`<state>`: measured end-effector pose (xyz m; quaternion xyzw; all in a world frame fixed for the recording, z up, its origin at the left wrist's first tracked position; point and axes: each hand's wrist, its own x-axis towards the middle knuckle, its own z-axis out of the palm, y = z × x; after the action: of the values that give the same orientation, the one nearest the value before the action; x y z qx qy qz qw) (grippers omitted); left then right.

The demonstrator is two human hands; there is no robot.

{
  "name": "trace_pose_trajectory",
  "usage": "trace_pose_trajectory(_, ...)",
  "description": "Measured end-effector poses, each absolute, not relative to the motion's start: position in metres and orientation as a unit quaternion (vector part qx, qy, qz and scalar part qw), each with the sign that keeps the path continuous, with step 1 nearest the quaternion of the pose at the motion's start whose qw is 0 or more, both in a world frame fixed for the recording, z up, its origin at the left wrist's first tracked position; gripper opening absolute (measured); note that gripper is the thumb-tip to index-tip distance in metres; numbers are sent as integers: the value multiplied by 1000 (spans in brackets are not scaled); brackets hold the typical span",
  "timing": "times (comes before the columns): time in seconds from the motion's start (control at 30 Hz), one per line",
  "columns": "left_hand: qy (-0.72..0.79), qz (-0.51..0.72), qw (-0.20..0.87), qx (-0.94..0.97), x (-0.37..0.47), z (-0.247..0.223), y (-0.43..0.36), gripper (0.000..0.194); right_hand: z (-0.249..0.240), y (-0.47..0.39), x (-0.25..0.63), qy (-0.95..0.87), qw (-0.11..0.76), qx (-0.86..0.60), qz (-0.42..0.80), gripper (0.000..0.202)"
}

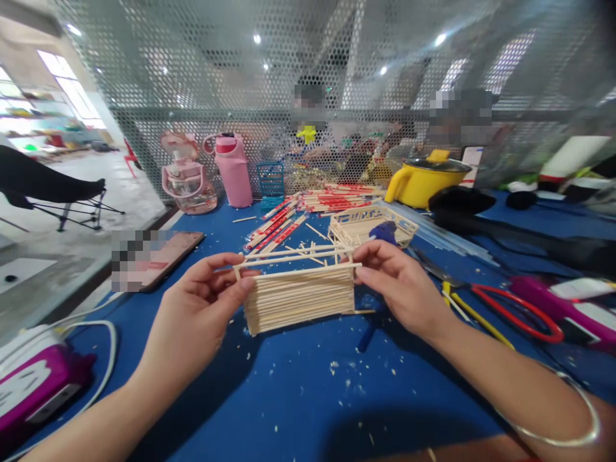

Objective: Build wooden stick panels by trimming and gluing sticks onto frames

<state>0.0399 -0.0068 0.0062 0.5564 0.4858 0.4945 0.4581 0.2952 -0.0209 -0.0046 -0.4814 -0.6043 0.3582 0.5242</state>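
Between my two hands is a small box-like frame built of thin wooden sticks (301,298), its near wall made of stacked sticks. My left hand (206,295) pinches its left upper corner between thumb and fingers. At the other end, my right hand (392,279) grips the right upper corner, near the tip of a top stick. Behind it sits a second stick frame (353,226), with a dark blue object (384,231) at its right side that I cannot make out. Loose sticks (315,247) lie between the two frames.
Red-wrapped stick bundles (337,199) lie at the back. Pink bottles (233,170) and a yellow pot (428,183) stand by the mesh screen. A phone (168,256) lies left; red-handled scissors (517,312) and clear glue sticks (452,234) lie right. Wood crumbs dot the blue table (298,398).
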Motion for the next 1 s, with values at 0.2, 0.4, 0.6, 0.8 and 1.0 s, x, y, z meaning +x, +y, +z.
trace_pose_trajectory(0.2, 488, 495, 434, 573, 41, 6, -10, 33, -5, -17, 295, -594, 527, -515, 323, 19)
trace_pose_trajectory(0.4, 468, 507, 442, 572, 38, 5, -9, 41, 1, -19, 294, -586, 512, -556, 293, 13)
trace_pose_trajectory(0.6, 477, 506, 440, 568, 34, 6, -6, 44, 1, -22, 293, -612, 504, -554, 254, 9)
trace_pose_trajectory(0.8, 484, 496, 441, 570, 32, 7, -5, 45, -1, -19, 292, -574, 531, -544, 305, 11)
trace_pose_trajectory(1.0, 485, 508, 427, 570, 31, 4, -3, 45, -2, -18, 292, -581, 531, -536, 306, 14)
